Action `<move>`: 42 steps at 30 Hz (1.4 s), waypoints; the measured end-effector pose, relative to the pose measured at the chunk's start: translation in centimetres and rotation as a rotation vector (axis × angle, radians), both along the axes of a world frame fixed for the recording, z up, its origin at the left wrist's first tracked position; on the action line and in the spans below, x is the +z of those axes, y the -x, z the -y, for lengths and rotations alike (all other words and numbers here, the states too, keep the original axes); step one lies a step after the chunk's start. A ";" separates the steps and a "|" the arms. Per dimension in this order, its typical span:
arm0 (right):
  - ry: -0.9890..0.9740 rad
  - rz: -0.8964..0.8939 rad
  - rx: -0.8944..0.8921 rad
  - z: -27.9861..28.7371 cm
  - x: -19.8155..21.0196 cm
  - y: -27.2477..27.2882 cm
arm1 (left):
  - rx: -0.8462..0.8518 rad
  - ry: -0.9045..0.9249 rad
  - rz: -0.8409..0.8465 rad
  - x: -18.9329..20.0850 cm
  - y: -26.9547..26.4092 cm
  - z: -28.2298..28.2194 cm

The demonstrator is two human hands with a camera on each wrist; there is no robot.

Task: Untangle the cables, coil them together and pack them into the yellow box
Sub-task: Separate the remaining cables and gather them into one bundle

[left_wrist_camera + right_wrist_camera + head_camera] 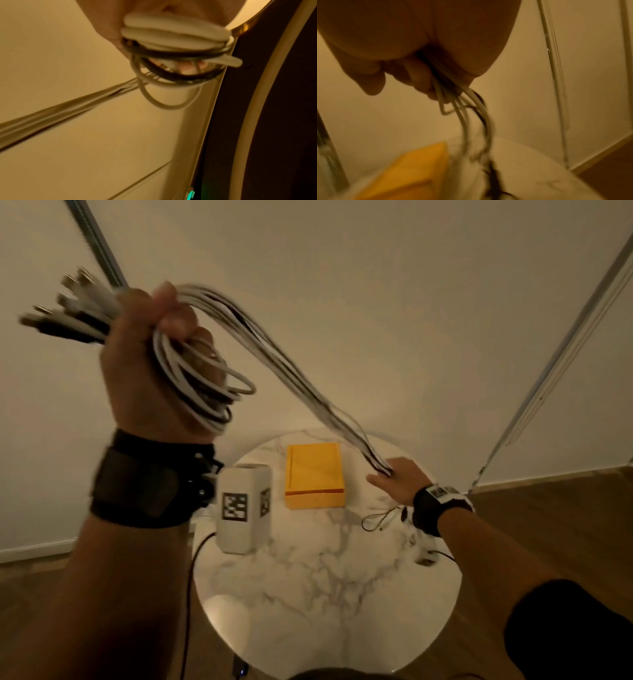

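The left hand (150, 361) is raised high at the left, fist clenched. The right hand (397, 481) reaches low to the right, fingers pinched together.

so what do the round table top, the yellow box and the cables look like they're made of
Table top: looks like polished white marble or a marble-look finish, given the grey veining and soft glare.
Yellow box: matte, uniform yellow with crisp edges, likely plastic or painted wood; the pictures leave it open.
Cables: smooth white and black jackets that bend into loops, probably rubbery plastic, with metal-looking plug tips.
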State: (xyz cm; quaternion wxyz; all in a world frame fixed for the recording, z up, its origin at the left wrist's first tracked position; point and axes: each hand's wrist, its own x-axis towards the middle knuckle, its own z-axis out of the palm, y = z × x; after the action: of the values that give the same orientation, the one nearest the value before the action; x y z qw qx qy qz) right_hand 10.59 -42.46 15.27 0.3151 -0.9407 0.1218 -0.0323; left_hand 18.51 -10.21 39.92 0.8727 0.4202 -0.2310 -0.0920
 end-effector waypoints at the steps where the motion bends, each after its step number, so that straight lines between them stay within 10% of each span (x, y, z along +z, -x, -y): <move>1: 0.056 -0.041 -0.006 0.8 -0.9 0.6 | 0.008 0.020 0.026 0.1 0.2 -0.5; 6: 0.143 -0.108 -0.007 2.4 -2.1 0.8 | 0.058 0.130 0.098 -0.5 4.8 1.0; 13: 0.300 -0.251 0.251 2.0 -1.4 0.1 | 0.458 -0.694 0.446 -3.8 5.3 3.1; 20: -0.364 0.604 0.291 -4.9 8.9 0.8 | 0.132 -1.067 0.437 -7.2 6.4 4.9; 24: -0.625 0.630 0.400 -9.2 14.0 1.5 | 0.240 -1.212 0.660 -8.0 5.6 5.4; 30: -0.713 0.454 0.579 -11.2 14.3 3.2 | 0.238 -0.634 0.320 -6.8 6.4 5.9; 34: -0.605 0.384 0.533 -9.8 13.8 3.6 | 0.400 -0.632 0.431 -6.7 6.4 5.2; 38: -0.397 0.426 0.330 -6.8 12.8 4.2 | 0.515 -0.541 0.425 -5.1 5.9 4.0; 42: -0.016 0.165 0.183 -2.9 12.2 5.0 | 0.336 -0.173 0.034 -3.0 4.9 2.6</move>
State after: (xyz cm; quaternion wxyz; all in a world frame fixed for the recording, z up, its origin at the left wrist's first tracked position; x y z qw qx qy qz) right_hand 5.58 -39.52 27.49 0.3332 -0.9394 0.0093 -0.0798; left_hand 13.62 -12.79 36.93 0.8322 0.5280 -0.1636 0.0424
